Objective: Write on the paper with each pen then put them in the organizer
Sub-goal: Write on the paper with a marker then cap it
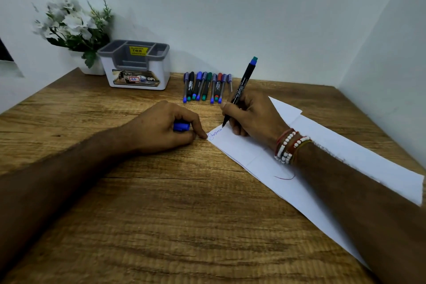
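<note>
My right hand (252, 114) grips a black pen (242, 85) with a blue-green end, its tip touching the white paper (322, 140) near the paper's far left corner. A short blue handwritten word sits just left of the tip. My left hand (166, 125) rests on the wooden table, closed around a blue pen cap (181, 126), with one fingertip at the paper's corner. Several pens (204, 86) lie side by side farther back. The white and grey organizer (136, 64) stands at the back left, and no pen shows in it.
A white pot of white flowers (73, 27) stands left of the organizer by the wall. Walls close the table at the back and right. A thin red curved line marks the paper near my right wrist, which wears beaded bracelets (289, 146).
</note>
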